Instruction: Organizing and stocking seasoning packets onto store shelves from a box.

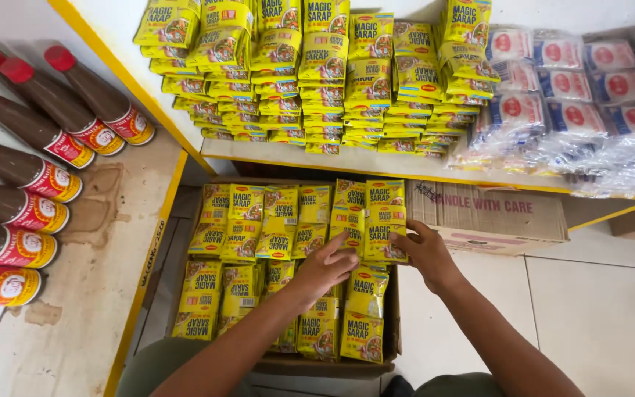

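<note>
Sachets [384, 234], yellow with green print, held in a strip at the box's [325, 364] far right corner, between both hands. Left hand [326, 268] lies over the box middle, fingers stretched forward and loosely spread, tips touching the strip's left edge and the packs beside it; no closed grip visible. Right hand [426, 254] sits at the box's right rim, thumb on the strip's right edge, fingers curled under it, so it pinches the strip from the side. Box is brown cardboard, open, on the floor [597, 309], packed with rows of the same yellow packs, some flat, some upright. Beyond the box, a shelf [479, 176] with yellow edging carries stacked piles [317, 73] of the same sachets directly above the box, overlapping in several columns. Right of those piles, on the same shelf, clear bags [575, 103] with red round labels. Just right of the box, under the shelf, a second carton [490, 213], closed, printed side facing up. Left of the box, a lower worn shelf [90, 294] with yellow rim, stained surface. Bottles [31, 176] of dark sauce lie on it well left of the box, red caps, red-and-yellow labels, several in a row. Floor right of the box is pale tile. Both forearms enter from the box's near side.
</note>
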